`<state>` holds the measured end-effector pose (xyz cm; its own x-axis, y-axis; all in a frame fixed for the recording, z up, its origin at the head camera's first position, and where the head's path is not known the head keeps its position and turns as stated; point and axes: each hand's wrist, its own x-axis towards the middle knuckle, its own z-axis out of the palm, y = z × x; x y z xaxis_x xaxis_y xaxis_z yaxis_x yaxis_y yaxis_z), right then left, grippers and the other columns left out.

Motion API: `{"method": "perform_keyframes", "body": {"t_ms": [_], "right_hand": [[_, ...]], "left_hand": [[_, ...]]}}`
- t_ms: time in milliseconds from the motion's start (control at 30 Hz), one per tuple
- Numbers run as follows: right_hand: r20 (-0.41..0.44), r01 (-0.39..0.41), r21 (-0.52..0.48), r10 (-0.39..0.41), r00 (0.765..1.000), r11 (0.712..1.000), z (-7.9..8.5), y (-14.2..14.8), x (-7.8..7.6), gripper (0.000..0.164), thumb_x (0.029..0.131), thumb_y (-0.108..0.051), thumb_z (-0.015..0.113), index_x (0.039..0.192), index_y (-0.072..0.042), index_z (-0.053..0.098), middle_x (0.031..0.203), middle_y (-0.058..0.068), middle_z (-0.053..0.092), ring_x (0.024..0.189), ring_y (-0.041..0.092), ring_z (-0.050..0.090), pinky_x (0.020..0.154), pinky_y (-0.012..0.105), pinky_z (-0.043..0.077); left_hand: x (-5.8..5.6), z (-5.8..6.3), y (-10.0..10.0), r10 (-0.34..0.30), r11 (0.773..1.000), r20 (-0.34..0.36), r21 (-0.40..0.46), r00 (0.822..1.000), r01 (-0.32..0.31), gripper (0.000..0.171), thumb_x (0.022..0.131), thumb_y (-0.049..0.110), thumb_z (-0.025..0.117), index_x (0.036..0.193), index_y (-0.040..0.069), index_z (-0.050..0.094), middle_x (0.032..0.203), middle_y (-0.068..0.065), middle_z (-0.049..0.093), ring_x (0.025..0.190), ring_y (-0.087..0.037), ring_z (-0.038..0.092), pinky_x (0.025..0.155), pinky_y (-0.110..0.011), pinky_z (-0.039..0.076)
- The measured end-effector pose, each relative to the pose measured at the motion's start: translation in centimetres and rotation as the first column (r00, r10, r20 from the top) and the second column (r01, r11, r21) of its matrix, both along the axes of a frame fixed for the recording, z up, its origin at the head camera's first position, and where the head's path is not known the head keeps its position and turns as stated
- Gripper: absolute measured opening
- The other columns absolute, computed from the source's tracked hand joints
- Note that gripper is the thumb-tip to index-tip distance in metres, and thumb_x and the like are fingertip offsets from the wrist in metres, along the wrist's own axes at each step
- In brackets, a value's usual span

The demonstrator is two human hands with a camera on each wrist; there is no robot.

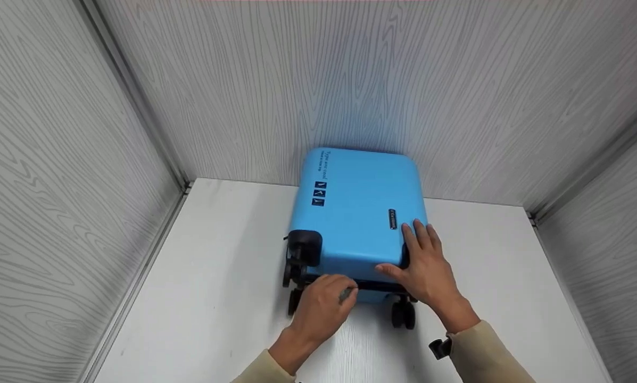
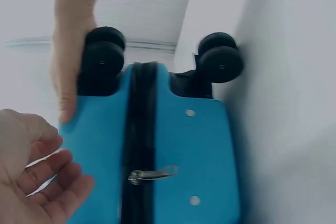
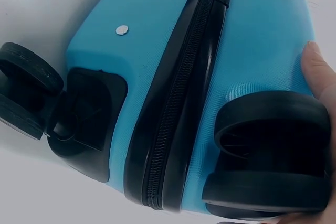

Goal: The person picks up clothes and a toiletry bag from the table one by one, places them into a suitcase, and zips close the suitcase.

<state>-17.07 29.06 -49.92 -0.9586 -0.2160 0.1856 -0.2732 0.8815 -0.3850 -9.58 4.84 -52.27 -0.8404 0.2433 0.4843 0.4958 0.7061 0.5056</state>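
Observation:
A light blue hard-shell suitcase [image 1: 358, 205] lies flat with its wheeled end toward me. A black zipper [image 3: 176, 93] runs along that end between the two shell halves. The metal zipper pull [image 2: 153, 174] sticks out sideways, with nothing gripping it in the left wrist view. My left hand [image 1: 323, 306] hovers by the zipper, fingers loosely bent and holding nothing. My right hand [image 1: 430, 268] rests on the suitcase's near right corner, fingers spread over the top and thumb on the end face. That hand mostly covers the black corner piece there.
Black wheels [image 1: 403, 313] project from the suitcase's near end. The suitcase lies on a white tabletop [image 1: 217, 282], close to the grey wood-grain back wall [image 1: 243, 96]. Panels enclose the left and right sides. A black clip [image 1: 439, 349] hangs at the right sleeve.

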Motion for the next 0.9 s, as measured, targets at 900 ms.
{"method": "perform_keyframes", "body": {"t_ms": [900], "right_hand": [[-0.024,0.017,-0.002,-0.017,1.000,1.000,-0.2,-0.2,0.2,0.115,0.085,-0.077,0.071,0.168,-0.009,0.029,0.174,0.020,0.021,0.160,0.046,0.016,0.100,0.069,0.050]], "left_hand": [[-1.3,-6.0,0.4,0.337,0.916,-0.166,-0.171,0.927,-0.363,0.035,0.090,0.034,0.084,0.068,0.016,0.063,0.055,0.002,0.059,0.049,-0.016,0.061,0.042,-0.032,0.048]]}}
